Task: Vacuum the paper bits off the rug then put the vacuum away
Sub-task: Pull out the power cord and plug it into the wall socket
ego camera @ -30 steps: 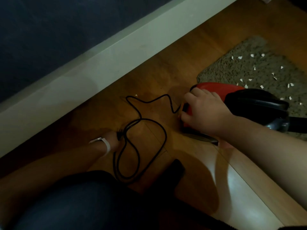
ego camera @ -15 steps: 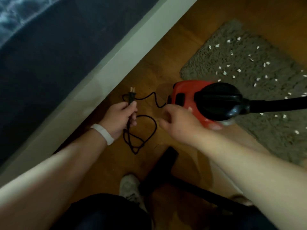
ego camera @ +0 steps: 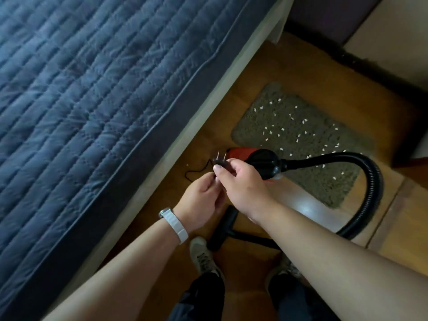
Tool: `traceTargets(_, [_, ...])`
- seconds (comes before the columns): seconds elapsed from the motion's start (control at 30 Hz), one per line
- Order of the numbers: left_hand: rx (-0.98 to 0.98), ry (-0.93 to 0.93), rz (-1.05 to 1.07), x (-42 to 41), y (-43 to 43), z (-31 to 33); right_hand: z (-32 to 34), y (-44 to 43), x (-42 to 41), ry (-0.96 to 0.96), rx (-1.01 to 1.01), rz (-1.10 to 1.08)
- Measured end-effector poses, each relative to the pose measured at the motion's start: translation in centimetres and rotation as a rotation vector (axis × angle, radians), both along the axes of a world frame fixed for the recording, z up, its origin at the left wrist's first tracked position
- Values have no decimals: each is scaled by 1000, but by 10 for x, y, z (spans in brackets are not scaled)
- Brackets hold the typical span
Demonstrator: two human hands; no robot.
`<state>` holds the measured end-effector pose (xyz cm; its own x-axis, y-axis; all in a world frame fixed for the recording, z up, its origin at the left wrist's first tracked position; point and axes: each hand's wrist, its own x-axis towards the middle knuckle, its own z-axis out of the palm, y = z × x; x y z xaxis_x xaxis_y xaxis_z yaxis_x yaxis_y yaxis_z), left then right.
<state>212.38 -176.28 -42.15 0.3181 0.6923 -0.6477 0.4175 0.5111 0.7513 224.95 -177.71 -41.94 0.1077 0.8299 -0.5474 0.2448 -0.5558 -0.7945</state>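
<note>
A small red and black vacuum point(ego camera: 254, 157) sits on the wooden floor at the near edge of a grey rug point(ego camera: 301, 144). Several white paper bits point(ego camera: 282, 129) lie scattered over the rug. My right hand point(ego camera: 243, 184) pinches the black plug point(ego camera: 220, 160), its two prongs pointing up. My left hand point(ego camera: 201, 205) is just below it, fingers curled around the black cord point(ego camera: 196, 173), which trails to the floor. The black hose point(ego camera: 368, 188) arcs right and back to the floor nozzle point(ego camera: 222, 230) near my feet.
A bed with a blue quilted cover point(ego camera: 92, 112) and a pale frame point(ego camera: 180, 144) fills the left. A dark wall base point(ego camera: 370, 66) and a light surface point(ego camera: 393, 38) lie at the far right. My two shoes point(ego camera: 201, 256) stand on the wooden floor.
I have stood up, so the view is higher. My left hand lifted the plug off the floor and my right hand left the vacuum body and took hold of the plug.
</note>
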Motion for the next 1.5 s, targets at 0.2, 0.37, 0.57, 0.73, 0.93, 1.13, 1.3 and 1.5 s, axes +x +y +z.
traceTargets(0.2, [-87,-106,-90,-14,-6,99,120,3,-4,250,42,-411])
traceTargets(0.37, [-120,165,-363,-42,-14,124,197,10,50,490,124,-794])
traceTargets(0.57, [101,398,-435,-42,15,168,244,2,124,433,232,-771])
traceTargets(0.73, [434,412,-468,36,58,248,272,-12,153,286,272,-589])
traceTargets(0.93, [695,272,-370,145,90,326,304,-6,196,134,280,-561])
traceTargets(1.13, [491,-129,-181,230,144,355,300,29,258,156,267,-693])
traceTargets(1.3, [500,-178,-367,292,237,334,279,105,306,150,180,-810])
traceTargets(1.5, [674,-26,-694,370,411,261,235,261,352,-24,124,-915])
